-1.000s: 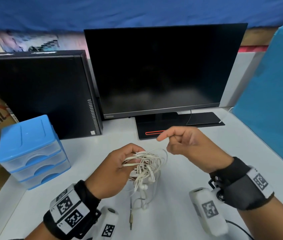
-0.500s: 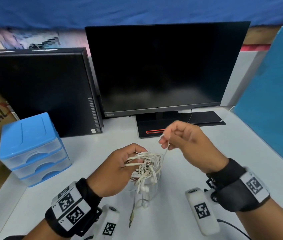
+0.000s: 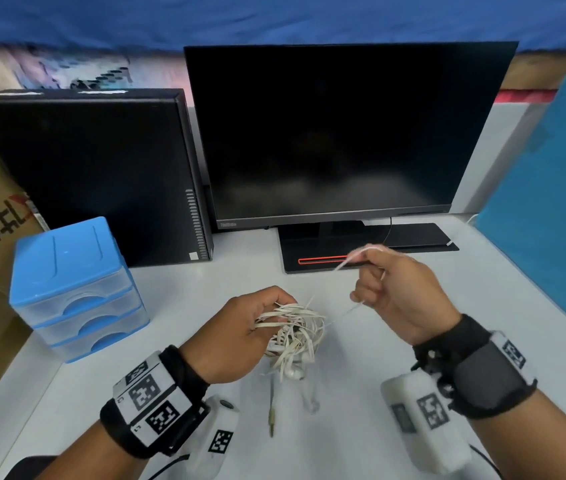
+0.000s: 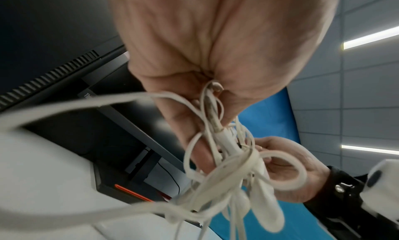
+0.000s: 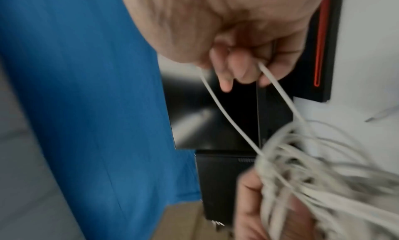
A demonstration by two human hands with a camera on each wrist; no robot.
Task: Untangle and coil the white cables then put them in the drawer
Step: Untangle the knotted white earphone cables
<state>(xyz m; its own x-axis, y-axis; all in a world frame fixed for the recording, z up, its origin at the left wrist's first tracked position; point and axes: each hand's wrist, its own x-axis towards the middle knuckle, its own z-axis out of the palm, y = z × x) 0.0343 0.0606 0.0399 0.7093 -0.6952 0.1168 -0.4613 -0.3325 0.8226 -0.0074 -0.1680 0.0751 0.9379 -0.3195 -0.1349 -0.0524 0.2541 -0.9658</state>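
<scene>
left hand (image 3: 236, 336) above white desk (image 3: 177, 289), fingers curled round tangled white cables (image 3: 295, 332) (earbuds, jack plug dangling below). right hand (image 3: 395, 299) just beside, raised, pinching one strand (image 5: 278, 92) drawn out of bundle. blue drawer unit (image 3: 73, 289) well left, drawers closed.

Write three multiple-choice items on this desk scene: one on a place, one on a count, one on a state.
1. Where does the blue drawer unit stand?
A. left of the computer tower
B. on the monitor base
C. at the desk's right edge

2. How many drawers does it have?
A. one
B. three
C. five

3. The white cables are
A. coiled
B. in a drawer
C. tangled

Key: 1 A, it sits front-left of the computer tower. 2 B, three fronts are stacked. 3 C, the left hand holds a knotted bundle while the right hand grips one strand.
</scene>
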